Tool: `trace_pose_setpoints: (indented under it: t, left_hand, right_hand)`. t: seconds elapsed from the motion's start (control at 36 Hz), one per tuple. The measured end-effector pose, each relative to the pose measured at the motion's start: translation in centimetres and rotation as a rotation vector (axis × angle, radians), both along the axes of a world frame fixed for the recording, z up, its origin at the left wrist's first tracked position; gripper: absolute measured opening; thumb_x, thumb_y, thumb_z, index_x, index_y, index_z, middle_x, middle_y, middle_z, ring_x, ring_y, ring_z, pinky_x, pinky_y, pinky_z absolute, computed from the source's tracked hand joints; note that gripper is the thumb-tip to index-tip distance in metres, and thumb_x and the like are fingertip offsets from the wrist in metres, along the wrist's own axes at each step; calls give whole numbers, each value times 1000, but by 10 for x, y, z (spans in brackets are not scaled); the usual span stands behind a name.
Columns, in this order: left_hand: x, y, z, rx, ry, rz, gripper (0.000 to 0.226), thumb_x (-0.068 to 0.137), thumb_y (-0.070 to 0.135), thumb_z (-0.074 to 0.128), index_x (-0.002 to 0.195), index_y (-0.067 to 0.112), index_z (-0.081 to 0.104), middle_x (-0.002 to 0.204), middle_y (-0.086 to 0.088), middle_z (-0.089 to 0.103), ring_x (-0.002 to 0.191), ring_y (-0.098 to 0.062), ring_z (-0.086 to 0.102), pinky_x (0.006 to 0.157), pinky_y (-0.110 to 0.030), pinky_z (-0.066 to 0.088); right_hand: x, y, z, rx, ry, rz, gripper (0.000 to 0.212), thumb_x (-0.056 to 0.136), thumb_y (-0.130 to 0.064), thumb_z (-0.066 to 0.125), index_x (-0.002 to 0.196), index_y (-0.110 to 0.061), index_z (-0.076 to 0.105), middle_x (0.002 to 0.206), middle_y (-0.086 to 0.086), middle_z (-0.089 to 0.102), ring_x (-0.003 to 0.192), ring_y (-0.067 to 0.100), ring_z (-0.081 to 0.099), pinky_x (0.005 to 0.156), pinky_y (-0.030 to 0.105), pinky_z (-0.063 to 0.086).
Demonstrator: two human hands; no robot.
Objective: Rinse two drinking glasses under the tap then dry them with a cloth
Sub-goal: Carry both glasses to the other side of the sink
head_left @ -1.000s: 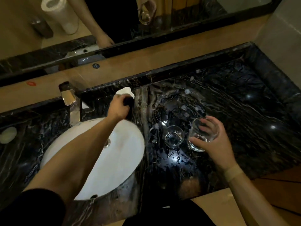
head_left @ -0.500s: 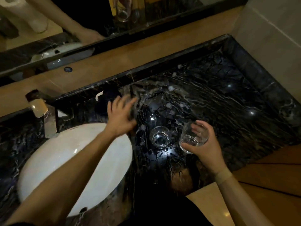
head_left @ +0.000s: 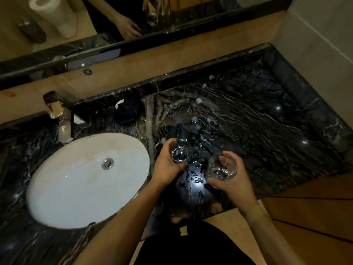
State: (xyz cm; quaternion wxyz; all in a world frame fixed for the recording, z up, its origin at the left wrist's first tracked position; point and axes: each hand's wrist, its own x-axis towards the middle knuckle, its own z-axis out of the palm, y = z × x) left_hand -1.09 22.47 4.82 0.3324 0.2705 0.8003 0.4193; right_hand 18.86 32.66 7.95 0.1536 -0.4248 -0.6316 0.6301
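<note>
Two glasses are in the person's hands, over the wet black counter [head_left: 257, 131], just right of the sink [head_left: 76, 188]. The right hand [head_left: 235, 186] wraps its fingers round one glass [head_left: 222, 166] and holds it up. The left hand [head_left: 168, 165] curls round the other glass [head_left: 180, 153]; I cannot tell if that one sits on the counter or is lifted. The glasses look wet, so one could slip and break on the hard stone. They are near each other and could bump. Farther back lies a dark cloth [head_left: 129, 110], beside the tap [head_left: 57, 113]. No water runs. Behind is a mirror [head_left: 200, 8], and the room is dim.
</note>
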Motion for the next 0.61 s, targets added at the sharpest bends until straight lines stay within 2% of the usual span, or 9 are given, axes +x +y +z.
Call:
trace_pose_setpoints:
  t: [0.08,0.14,0.22,0.28,0.33,0.47,0.61]
  left_hand:
    - [5,0,4,-3,1,49,80,69,11,89,133,27,44,114,25,56,103,16,56,82,4,37]
    - [9,-5,7,9,8,76,79,67,13,90,128,29,43,112,26,55,103,21,52,82,4,36]
    - [18,-21,12,37,-25,119,86,63,10,92,127,31,40,120,12,56,112,6,55,91,-3,39]
    - [26,-38,17,49,-47,151,85,62,12,93,127,31,42,124,6,56,115,-1,55,98,-13,42]
    - [35,-59,25,85,-88,201,85,61,15,94,128,30,44,124,6,59,114,-3,58,98,-19,46]
    - [57,-112,43,137,-155,303,86,57,12,94,127,32,47,121,9,62,110,-1,62,93,-15,48]
    - [78,-171,56,149,-134,382,84,62,13,94,130,26,47,122,12,62,111,4,60,90,-8,44]
  right_hand:
    - [1,-3,2,8,-9,29,82,64,3,89,125,-34,49,123,-15,58,109,-18,54,92,6,42]
    - [1,-5,3,14,-6,57,84,63,3,89,129,-29,49,123,-16,58,106,-21,53,90,3,42]
    - [1,-9,6,27,-4,100,87,62,0,91,132,-28,48,126,-17,58,111,-21,51,88,0,40]
    - [1,-13,7,34,-11,134,88,61,-3,93,131,-32,48,127,-19,57,115,-17,51,92,5,41]
    - [1,-20,9,34,-19,173,88,60,-4,93,129,-37,49,126,-19,59,117,-13,52,95,9,40]
    - [-3,-44,13,27,-27,302,87,62,-4,93,127,-41,49,126,-19,60,116,-12,54,88,3,42]
    - [-10,-83,14,34,-21,408,85,63,-3,92,127,-39,50,127,-16,62,117,-11,55,91,2,41]
